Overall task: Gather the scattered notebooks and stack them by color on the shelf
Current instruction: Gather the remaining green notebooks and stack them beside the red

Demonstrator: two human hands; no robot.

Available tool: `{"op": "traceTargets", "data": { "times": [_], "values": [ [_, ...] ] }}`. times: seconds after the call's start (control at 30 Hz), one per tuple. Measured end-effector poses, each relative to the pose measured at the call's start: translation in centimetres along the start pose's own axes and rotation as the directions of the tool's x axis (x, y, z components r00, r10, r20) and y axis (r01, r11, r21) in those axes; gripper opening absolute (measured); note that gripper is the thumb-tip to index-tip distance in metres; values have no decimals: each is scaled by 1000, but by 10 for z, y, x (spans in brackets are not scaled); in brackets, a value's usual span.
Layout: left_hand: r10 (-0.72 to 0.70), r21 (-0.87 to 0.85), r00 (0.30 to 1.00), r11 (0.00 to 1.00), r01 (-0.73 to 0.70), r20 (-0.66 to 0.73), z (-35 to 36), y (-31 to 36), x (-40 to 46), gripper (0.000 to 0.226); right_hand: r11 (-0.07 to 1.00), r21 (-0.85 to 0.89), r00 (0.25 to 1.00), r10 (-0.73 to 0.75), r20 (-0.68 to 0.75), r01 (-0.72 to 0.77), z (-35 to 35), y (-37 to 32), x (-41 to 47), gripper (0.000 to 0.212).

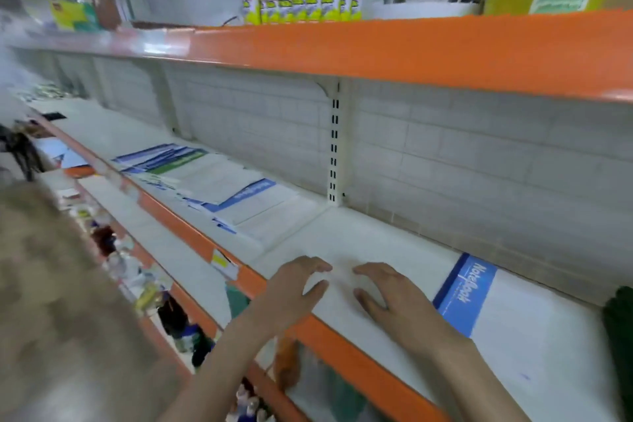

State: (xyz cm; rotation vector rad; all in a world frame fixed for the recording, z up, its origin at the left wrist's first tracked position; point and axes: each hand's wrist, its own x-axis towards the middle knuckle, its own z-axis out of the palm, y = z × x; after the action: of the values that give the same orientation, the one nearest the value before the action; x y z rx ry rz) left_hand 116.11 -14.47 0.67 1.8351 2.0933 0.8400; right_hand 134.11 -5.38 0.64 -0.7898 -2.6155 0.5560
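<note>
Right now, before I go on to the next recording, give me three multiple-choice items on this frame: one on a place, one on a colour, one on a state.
1. Where does the blue-banded notebook marked "Notebook" lie?
A. beside the right hand, on its right
B. on the top shelf
C. under the left hand

2. What colour is the shelf's front edge?
A. green
B. orange
C. black

3. What are the hands doing?
A. each has a grip on a notebook
B. both are clenched
C. both hold nothing, fingers spread over the bare shelf

Answers: 1 A, it lies flat at that hand's right; 2 B, the edge strip is orange; 3 C, nothing lies in either hand.
</note>
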Motion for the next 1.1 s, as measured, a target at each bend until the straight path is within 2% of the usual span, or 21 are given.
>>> {"op": "traceTargets", "data": {
  "times": [0.13,0.27,0.43,0.57,0.77,0.9,1.1],
  "values": [
    [-64,70,998,995,65,-15,-51,-61,-13,33,999,25,1000,-22,18,22,41,-43,50,40],
    [-113,218,993,969,119,-39,-96,-120,-25,37,997,36,997,-70,12,69,76,-87,101,38],
    [-122,348,991,928,132,-49,-141,-181,-43,43,992,56,994,-110,13,109,117,-135,149,40],
    [-151,377,987,912,161,-58,-165,-215,-53,49,984,107,987,-152,59,145,139,-166,176,39],
    [-170,404,981,894,195,-97,-187,-261,-51,62,978,46,975,-209,71,206,164,-199,224,41],
    [-203,418,975,881,222,-90,-200,-295,-39,67,976,-58,974,-201,106,208,185,-213,262,54],
    [-191,457,977,863,214,-98,-235,-357,2,66,977,-84,977,-186,108,196,218,-224,338,58]
  ]
}}
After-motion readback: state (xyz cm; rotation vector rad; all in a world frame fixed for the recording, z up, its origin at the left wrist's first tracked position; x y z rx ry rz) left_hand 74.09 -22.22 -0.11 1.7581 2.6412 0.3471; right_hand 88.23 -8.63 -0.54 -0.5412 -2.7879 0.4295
